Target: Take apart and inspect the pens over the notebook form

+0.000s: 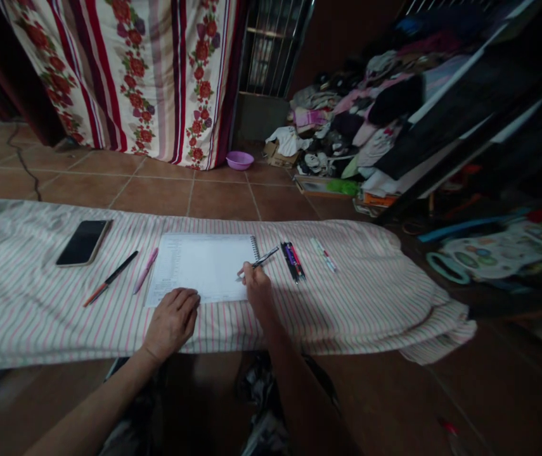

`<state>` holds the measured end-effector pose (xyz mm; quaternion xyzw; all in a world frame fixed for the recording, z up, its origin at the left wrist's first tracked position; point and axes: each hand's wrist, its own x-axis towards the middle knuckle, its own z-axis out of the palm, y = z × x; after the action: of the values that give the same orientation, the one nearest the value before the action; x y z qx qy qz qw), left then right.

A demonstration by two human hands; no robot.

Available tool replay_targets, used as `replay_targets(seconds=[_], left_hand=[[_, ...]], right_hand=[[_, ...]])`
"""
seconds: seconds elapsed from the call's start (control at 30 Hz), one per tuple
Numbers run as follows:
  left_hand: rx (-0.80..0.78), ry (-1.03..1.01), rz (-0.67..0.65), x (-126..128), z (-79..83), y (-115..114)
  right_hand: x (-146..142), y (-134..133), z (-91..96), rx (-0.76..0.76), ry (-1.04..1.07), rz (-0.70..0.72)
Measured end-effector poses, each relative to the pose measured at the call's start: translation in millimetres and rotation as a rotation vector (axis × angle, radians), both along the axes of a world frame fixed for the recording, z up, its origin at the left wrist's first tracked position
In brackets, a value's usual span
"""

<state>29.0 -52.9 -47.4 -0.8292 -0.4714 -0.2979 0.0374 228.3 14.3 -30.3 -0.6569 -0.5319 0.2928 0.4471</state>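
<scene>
A spiral-bound notebook (208, 266) lies on the striped cloth (356, 297) in front of me, its coil at the right edge. Faint print runs down the left of its white page. My right hand (257, 285) is closed around a pen (267, 255), with the tip at the lower right of the page. Resting flat over the notebook's lower left edge is my left hand (175, 316), fingers stretched out and holding nothing. Left of the notebook lie a pink pen (146, 271) and a dark pen with an orange end (111, 278).
A phone (84, 242) lies at the far left of the cloth. Right of the notebook are several pens (293, 261) in a bunch and a whitish pen (324, 255). Beyond, a purple basin (239, 160) stands on the tiled floor near a clothes heap (347, 120).
</scene>
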Motion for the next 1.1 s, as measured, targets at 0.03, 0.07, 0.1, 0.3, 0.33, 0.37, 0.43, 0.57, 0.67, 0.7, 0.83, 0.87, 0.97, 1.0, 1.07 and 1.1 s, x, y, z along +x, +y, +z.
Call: replay_targets(seconds=[0.03, 0.07, 0.1, 0.3, 0.33, 0.37, 0.43, 0.57, 0.67, 0.7, 0.83, 0.87, 0.97, 1.0, 1.07, 1.1], left_hand=[[-0.001, 0.001, 0.002, 0, 0.2, 0], [-0.003, 0.003, 0.002, 0, 0.3, 0], [-0.003, 0.005, 0.000, 1, 0.4, 1], [-0.002, 0.034, -0.004, 1, 0.7, 1], [-0.001, 0.039, -0.005, 0, 0.5, 1], [0.003, 0.043, -0.006, 0, 0.3, 1], [0.014, 0.046, -0.005, 0, -0.5, 0], [0.026, 0.058, -0.005, 0, -1.8, 0], [0.023, 0.061, 0.000, 0, -1.4, 0], [0.022, 0.060, 0.000, 0, -1.0, 0], [0.021, 0.062, -0.004, 1, 0.5, 1], [0.019, 0.064, -0.003, 2, 0.7, 1], [0.011, 0.073, 0.003, 2, 0.9, 1], [0.010, 0.075, 0.005, 2, 0.9, 1], [0.006, 0.080, 0.006, 2, 0.9, 1], [0.006, 0.081, 0.006, 2, 0.9, 1]], right_hand=[[4, -1, 1.6, 0.007, 0.018, 0.001], [10, -1, 4.0, 0.014, 0.047, 0.001], [16, 0, 7.1, 0.030, 0.090, 0.002], [87, 9, 35.2, 0.149, 0.119, -0.072], [103, 11, 39.8, 0.137, 0.016, -0.109], [120, 14, 43.9, 0.121, -0.124, -0.162], [154, 20, 50.2, 0.040, -0.456, -0.265], [211, 34, 54.0, -0.300, -0.864, -0.318], [235, 43, 50.5, -0.384, -0.897, -0.340], [239, 46, 48.4, -0.393, -0.902, -0.341], [248, 57, 38.8, -0.435, -0.901, -0.350], [249, 60, 36.8, -0.445, -0.901, -0.355], [252, 68, 32.8, -0.490, -0.904, -0.363], [253, 71, 31.8, -0.505, -0.907, -0.366], [255, 75, 30.0, -0.519, -0.919, -0.365], [256, 76, 28.9, -0.517, -0.927, -0.356]])
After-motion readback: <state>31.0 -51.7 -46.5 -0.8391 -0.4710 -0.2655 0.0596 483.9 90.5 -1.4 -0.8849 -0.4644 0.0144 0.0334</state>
